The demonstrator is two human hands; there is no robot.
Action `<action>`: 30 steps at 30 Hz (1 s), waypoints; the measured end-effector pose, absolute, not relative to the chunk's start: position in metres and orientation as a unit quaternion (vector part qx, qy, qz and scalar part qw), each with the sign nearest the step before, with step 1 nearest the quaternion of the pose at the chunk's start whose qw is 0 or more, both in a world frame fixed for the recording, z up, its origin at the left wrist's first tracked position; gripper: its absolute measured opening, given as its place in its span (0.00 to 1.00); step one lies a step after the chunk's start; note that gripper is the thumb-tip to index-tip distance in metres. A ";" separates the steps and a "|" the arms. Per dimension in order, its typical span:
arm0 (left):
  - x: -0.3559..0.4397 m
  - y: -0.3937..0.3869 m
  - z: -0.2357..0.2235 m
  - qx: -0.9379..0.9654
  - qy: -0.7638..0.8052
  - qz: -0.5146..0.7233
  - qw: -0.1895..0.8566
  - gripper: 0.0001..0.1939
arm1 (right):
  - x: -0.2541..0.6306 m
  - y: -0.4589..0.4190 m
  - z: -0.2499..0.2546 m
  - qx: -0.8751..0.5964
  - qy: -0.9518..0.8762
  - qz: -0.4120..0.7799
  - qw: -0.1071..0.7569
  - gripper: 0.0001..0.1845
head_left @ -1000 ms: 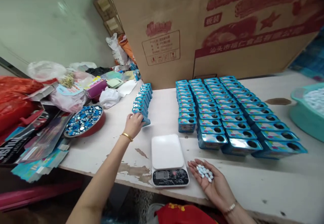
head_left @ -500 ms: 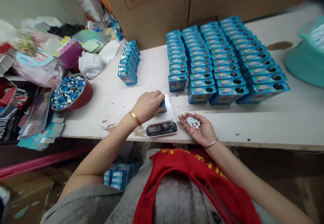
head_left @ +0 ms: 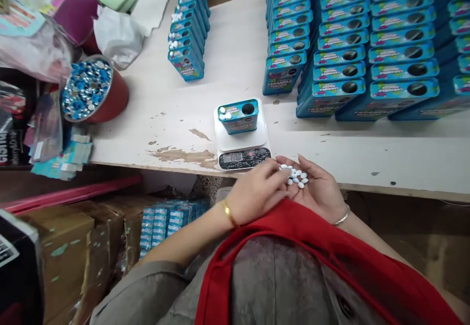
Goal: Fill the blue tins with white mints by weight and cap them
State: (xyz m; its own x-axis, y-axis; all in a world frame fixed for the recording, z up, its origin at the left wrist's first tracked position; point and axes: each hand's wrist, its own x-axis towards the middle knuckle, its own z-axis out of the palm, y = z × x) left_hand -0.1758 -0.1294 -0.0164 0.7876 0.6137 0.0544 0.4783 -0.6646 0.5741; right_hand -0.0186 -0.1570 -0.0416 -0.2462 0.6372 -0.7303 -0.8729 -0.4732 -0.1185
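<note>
My right hand (head_left: 317, 188) lies palm up at the table's front edge, cupped under a small heap of white oval candies (head_left: 299, 174). My left hand (head_left: 259, 188) reaches across, its bent fingers closed together at the heap; what sits between the fingertips is hidden. Just beyond my hands is a white kitchen scale (head_left: 242, 142) with a lit display. A blue candy tin (head_left: 240, 124) stands upright on it, its round hole open at the right of the lid. Several white candies (head_left: 224, 114) rest on the lid's left side.
Behind the scale stands a row of tins (head_left: 191, 65) with candies on their lids. Several long rows of open tins (head_left: 330, 87) fill the right. To the left are a red bucket (head_left: 116, 97) of blue and silver pieces, a white plastic bag (head_left: 119, 38) and packaging clutter.
My left hand has let go of the tin on the scale and moved right to the candies in my right palm. The view has tipped downward and closer.
</note>
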 end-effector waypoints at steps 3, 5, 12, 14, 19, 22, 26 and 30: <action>-0.151 -0.140 -0.031 0.912 0.319 0.079 0.246 0.12 | -0.023 -0.159 -0.042 -0.388 0.148 0.766 0.492 0.16; -0.145 -0.139 -0.032 0.910 0.330 0.056 0.246 0.11 | -0.024 -0.160 -0.042 -0.389 0.137 0.761 0.500 0.14; -0.148 -0.129 -0.029 0.912 0.334 0.033 0.237 0.10 | -0.028 -0.161 -0.040 -0.358 0.140 0.782 0.491 0.12; -0.147 -0.129 -0.031 0.918 0.332 0.039 0.215 0.10 | -0.028 -0.160 -0.039 -0.348 0.146 0.785 0.492 0.12; -0.149 -0.128 -0.034 0.921 0.327 0.064 0.200 0.10 | -0.031 -0.154 -0.035 -0.353 0.172 0.777 0.492 0.15; -0.154 -0.121 -0.028 0.919 0.332 0.076 0.200 0.09 | -0.035 -0.146 -0.028 -0.348 0.168 0.777 0.497 0.15; -0.163 -0.102 0.000 0.903 0.339 0.140 0.222 0.06 | -0.040 -0.128 -0.007 -0.319 0.133 0.773 0.532 0.16; -0.177 -0.068 0.035 0.866 0.334 0.283 0.242 0.03 | -0.044 -0.112 0.016 -0.293 0.117 0.744 0.589 0.16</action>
